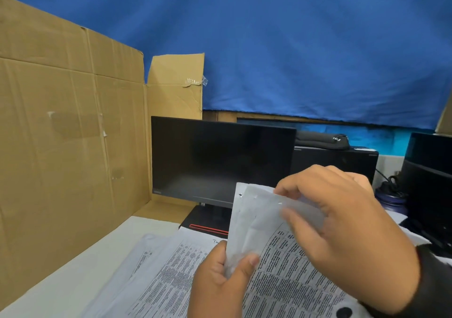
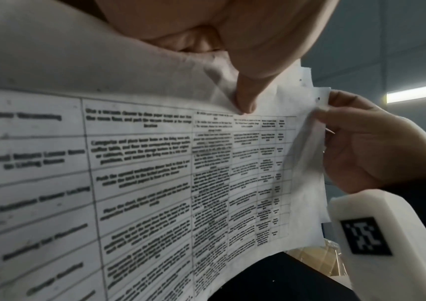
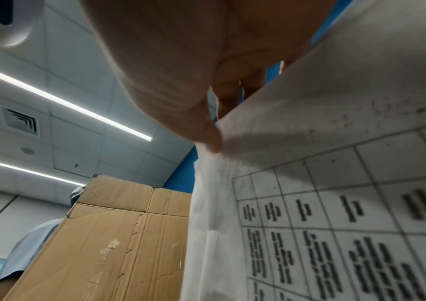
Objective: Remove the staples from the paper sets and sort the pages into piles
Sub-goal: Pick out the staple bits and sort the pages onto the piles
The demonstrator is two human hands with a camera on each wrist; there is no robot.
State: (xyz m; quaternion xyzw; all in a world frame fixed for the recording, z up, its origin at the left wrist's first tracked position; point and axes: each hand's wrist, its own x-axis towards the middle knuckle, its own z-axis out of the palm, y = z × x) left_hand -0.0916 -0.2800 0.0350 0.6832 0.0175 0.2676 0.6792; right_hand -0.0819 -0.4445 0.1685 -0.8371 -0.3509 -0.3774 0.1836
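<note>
A set of printed table pages [image 1: 256, 222] is held upright above the desk. My left hand [image 1: 239, 261] grips its lower edge, thumb in front; in the left wrist view the thumb of the left hand [image 2: 245, 103] presses on the printed sheet [image 2: 155, 173]. My right hand [image 1: 283, 202] pinches the top corner of one sheet and peels it off the rest. That right hand [image 2: 319, 110] holds a corner with small holes, and a thin sliver sticks out by its fingers. In the right wrist view the right hand [image 3: 214, 142] pinches the sheet's edge [image 3: 335, 183]. More printed pages [image 1: 171, 268] lie flat below.
A dark monitor [image 1: 220, 158] stands right behind the papers. A tall cardboard wall [image 1: 73, 134] closes the left side. Black equipment [image 1: 430, 183] and a purple bottle [image 1: 391, 198] crowd the right. The white desk [image 1: 73, 281] shows at the lower left. Another person's light-blue sleeve [image 3: 26, 254] is beyond the cardboard.
</note>
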